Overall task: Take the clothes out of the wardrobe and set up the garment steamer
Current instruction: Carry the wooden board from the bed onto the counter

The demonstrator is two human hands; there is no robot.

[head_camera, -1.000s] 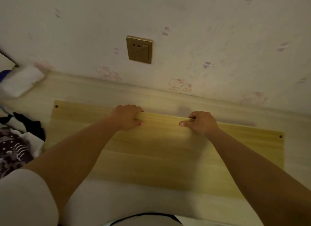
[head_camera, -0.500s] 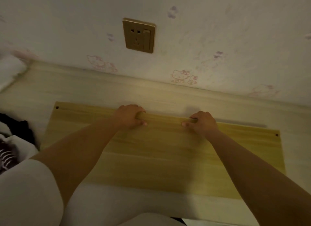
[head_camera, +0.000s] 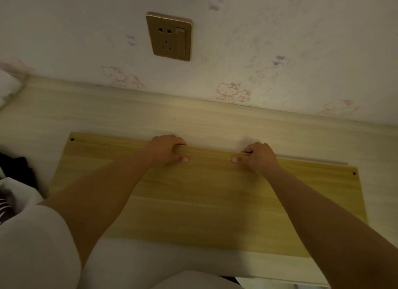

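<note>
Yellow wood-grain board (head_camera: 200, 202), pale grained desk (head_camera: 193, 120), gold socket (head_camera: 169, 37), white wallpaper (head_camera: 280, 30) printed with pink cartoon cats.

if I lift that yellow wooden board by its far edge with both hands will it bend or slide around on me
The wooden board looks like a flat rigid panel, so it will probably stay stiff rather than sag. It is wide, so it may feel fairly heavy and swing. The left hand and right hand grip its far edge near the middle, which should balance it. Its smooth face may slip.

1. You face a yellow wood-grain board (head_camera: 206, 202), smooth and matt.
2. The paler counter (head_camera: 193, 122) beneath you looks like matt laminate.
3. Your socket plate (head_camera: 169, 37) shows brushed, gold-toned sheen.
4. The wallpaper (head_camera: 280, 41) looks matt, faintly textured.
</note>
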